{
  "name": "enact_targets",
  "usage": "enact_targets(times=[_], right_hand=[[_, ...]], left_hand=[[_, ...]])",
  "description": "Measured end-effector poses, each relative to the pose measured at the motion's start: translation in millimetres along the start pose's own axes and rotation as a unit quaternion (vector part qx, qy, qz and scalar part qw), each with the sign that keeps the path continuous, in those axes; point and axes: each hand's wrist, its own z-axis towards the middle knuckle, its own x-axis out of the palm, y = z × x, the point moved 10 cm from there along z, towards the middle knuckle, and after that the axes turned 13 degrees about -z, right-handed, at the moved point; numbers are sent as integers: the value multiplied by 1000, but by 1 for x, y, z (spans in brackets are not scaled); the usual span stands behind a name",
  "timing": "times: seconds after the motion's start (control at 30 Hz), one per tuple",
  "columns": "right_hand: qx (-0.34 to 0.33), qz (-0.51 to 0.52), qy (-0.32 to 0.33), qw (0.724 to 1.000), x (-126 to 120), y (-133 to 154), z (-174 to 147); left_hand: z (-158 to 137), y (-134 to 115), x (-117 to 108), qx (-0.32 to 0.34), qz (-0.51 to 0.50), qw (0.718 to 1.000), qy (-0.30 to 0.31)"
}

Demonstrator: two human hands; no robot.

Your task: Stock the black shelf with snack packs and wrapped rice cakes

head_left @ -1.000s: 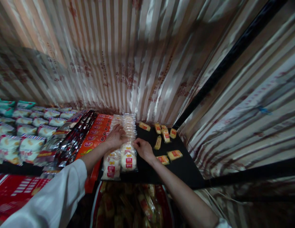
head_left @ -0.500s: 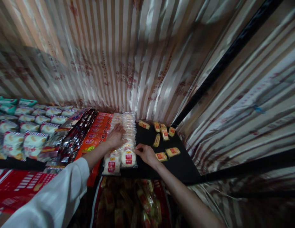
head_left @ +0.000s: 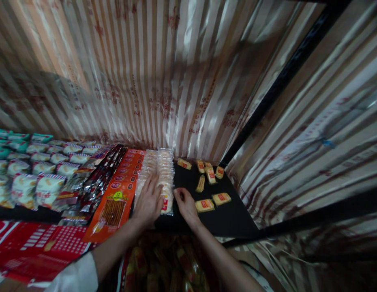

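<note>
Two rows of clear-wrapped, pale rice crackers with red labels run front to back on the dark shelf. My left hand [head_left: 148,199] lies with fingers stretched over the left cracker row [head_left: 148,166], covering its front packets. My right hand [head_left: 186,205] is at the right edge of the right cracker row [head_left: 166,166], its fingers curled and thumb and fingertip close together. Whether they pinch a wrapper edge is hard to make out. Right of it lie small yellow snack packets [head_left: 204,205] with red labels, several of them scattered.
Left of the crackers are an orange snack bag [head_left: 127,174], dark shiny packets [head_left: 101,178] and rows of white packets [head_left: 50,188]. Below the black shelf [head_left: 234,221] is an open bag of yellow packets [head_left: 158,263]. Striped plastic sheeting [head_left: 188,81] and a dark pole [head_left: 267,97] stand behind.
My left hand has slid toward me along the left row, onto its front packets. My right hand has shifted slightly and stays beside the right row. The view has tilted a little.
</note>
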Motion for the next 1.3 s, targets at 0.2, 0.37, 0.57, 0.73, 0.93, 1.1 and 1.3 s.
enact_targets(times=[0.2,0.37,0.57,0.73,0.93,1.1,1.3], right_hand=[[37,97,3,995,16,-9,-1],[61,127,39,989,38,-13,-7],[51,51,15,997,38,-10,-12],[56,-5,5,998,40,-8,-13],[55,-28,7,998,42,-5,-13],[37,-28,-10,999,42,-6,-12],[32,-39,-13,999,43,-7,-11]], left_hand=[[-93,-43,14,15,44,998,-34],[-119,-27,14,-51,78,993,-75],[-111,1,13,-108,91,986,-90],[-109,10,19,-110,72,986,-99],[-103,24,25,-113,75,986,-94],[-94,31,23,-126,66,984,-106],[-89,38,24,-118,39,984,-124]])
